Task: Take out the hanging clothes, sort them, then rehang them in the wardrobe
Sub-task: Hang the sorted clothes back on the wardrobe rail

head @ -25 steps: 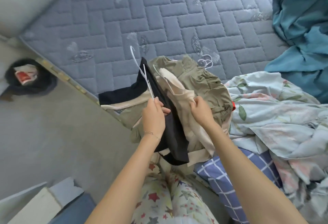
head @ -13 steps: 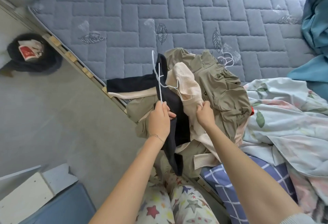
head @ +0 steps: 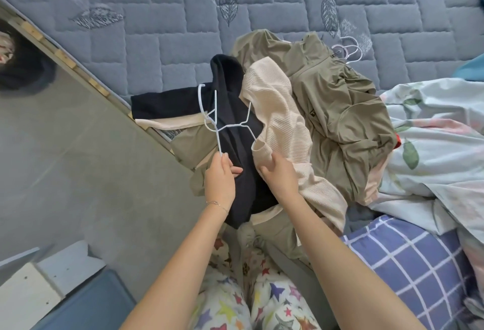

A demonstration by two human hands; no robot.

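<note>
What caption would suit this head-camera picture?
Left hand holds a white hanger while right hand grips a cream top.

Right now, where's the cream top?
Head view, centre: the cream top lies on the olive jacket, right of the black garment, gripped by the right hand.

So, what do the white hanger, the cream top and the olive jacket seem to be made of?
The white hanger: thin wire, probably metal with a matte white coating; it is slender and sharply bent. The cream top: ribbed knit, likely cotton or a blend; fine parallel ridges show. The olive jacket: smooth, thin woven cloth, perhaps synthetic; faint sheen, soft crumpled folds.
</note>
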